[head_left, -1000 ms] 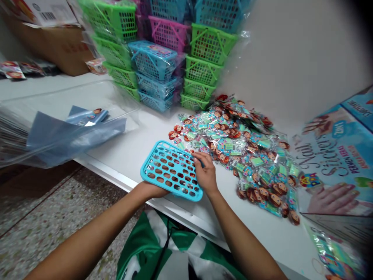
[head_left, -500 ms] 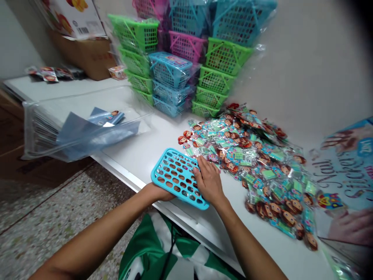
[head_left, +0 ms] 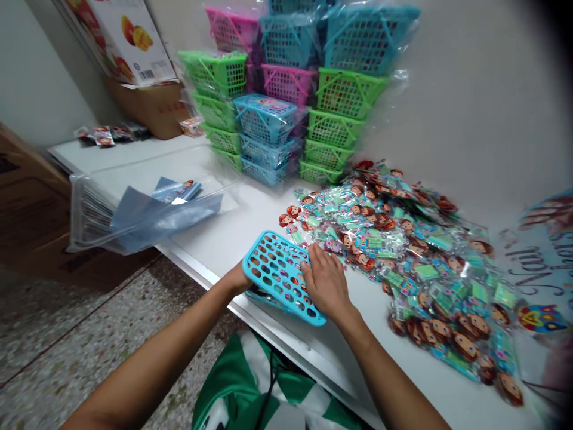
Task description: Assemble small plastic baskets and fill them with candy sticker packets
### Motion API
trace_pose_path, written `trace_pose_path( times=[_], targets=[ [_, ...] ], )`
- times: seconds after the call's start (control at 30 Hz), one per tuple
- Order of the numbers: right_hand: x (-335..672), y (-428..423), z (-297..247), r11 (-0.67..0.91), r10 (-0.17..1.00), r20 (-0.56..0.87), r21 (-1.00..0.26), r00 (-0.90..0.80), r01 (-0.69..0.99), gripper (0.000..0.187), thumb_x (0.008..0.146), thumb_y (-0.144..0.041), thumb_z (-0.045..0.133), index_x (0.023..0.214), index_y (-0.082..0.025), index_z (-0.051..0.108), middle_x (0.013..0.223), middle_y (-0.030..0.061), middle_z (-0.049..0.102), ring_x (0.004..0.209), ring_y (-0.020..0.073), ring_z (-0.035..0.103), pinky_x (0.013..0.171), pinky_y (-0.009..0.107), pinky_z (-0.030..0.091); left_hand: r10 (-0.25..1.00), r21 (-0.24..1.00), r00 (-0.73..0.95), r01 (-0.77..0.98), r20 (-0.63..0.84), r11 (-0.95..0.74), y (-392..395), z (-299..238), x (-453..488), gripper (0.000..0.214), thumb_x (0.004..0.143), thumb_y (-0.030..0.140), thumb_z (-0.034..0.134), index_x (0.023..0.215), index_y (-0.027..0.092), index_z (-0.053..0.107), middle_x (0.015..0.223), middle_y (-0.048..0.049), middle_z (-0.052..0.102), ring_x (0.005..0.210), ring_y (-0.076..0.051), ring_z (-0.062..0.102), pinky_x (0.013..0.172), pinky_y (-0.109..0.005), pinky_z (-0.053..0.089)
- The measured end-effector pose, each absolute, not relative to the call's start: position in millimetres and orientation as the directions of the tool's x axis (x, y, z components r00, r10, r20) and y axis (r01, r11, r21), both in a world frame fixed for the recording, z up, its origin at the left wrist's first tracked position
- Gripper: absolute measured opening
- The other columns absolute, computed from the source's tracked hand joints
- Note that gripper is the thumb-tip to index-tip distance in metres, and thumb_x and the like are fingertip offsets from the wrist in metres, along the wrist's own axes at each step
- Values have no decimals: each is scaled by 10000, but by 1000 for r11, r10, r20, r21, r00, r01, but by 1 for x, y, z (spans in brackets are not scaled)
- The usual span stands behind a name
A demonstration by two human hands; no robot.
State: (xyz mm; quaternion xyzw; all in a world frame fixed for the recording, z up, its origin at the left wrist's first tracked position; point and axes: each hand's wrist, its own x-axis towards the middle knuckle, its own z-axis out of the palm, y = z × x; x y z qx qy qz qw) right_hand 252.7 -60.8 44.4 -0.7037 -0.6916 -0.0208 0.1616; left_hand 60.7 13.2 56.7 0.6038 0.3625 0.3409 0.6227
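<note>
A blue perforated plastic basket lies bottom up and tilted at the front edge of the white table. My left hand grips its near left edge, mostly hidden behind it. My right hand rests closed on its right side, fingers curled over the holed bottom. Right beside that hand spreads a heap of small packaged toys with cartoon faces.
Stacks of green, blue and pink wrapped baskets stand against the wall at the back. A clear bag with blue sheets overhangs the table's left part. A cardboard box sits at back left, a printed sticker box at right.
The view has shifted left and up. The blue basket has tipped up more on its left side in my hands, and my right hand has slid slightly down its surface.
</note>
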Motion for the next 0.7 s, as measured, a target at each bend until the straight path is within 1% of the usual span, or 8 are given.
trace_pose_path(
  times=[0.1,0.17,0.3,0.37,0.43,0.5,0.6,0.7],
  targets=[
    [253,-60,44,17,971,236,-160,21,987,502,964,-368,288,1364,-91,409,1416,141,419,1290,258,385,1068,465,241,931,984,352,-106,-97,143,20,54,64,446,744,364,595,1128,141,558,945,-111,698,758,-202,671,718,-368,539],
    [252,-60,44,20,973,232,-129,11,991,503,962,-369,289,1359,-86,415,1401,149,438,1281,264,392,1066,471,234,966,973,228,-161,-124,163,22,54,65,446,761,355,572,1140,126,515,954,-119,685,730,-188,668,687,-353,541],
    [252,-60,44,34,969,245,-57,-19,998,510,961,-379,298,1344,-67,426,1363,166,478,1258,275,406,1062,474,229,996,977,-49,-201,-81,70,19,57,54,374,848,429,475,1095,149,503,1157,-136,606,881,-187,656,745,-333,525],
    [252,-59,43,48,968,247,-24,-41,999,511,959,-375,303,1340,-57,427,1348,171,490,1236,283,418,1055,473,237,992,994,-125,-104,13,-26,14,57,45,398,845,461,498,1128,182,514,1249,-112,557,1015,-198,611,823,-329,500],
    [252,-58,43,59,968,246,0,-57,998,511,957,-370,307,1334,-47,430,1319,177,512,1209,292,432,1042,470,253,996,996,-54,48,73,-70,7,52,38,465,810,462,567,1189,196,526,1266,-102,557,1102,-219,563,894,-343,469],
    [252,-58,42,70,967,245,14,-71,997,513,954,-369,311,1330,-39,428,1279,184,535,1176,297,446,1020,461,281,996,987,68,149,51,-61,2,43,36,494,798,451,587,1207,176,553,1210,-107,604,1119,-241,553,942,-369,445],
    [252,-56,42,65,969,238,19,-67,998,522,951,-382,310,1337,-47,413,1223,193,553,1113,304,472,959,449,338,993,989,120,146,12,-30,-1,29,38,443,825,443,546,1162,162,612,1091,-84,669,1078,-249,575,960,-380,433],
    [253,-54,44,49,977,207,18,-51,999,508,951,-391,301,1354,-97,394,1157,170,574,1045,305,497,883,445,383,994,994,111,102,18,-30,0,20,40,421,830,432,543,1155,177,627,1115,-60,665,1057,-232,583,957,-356,433]
  ],
)
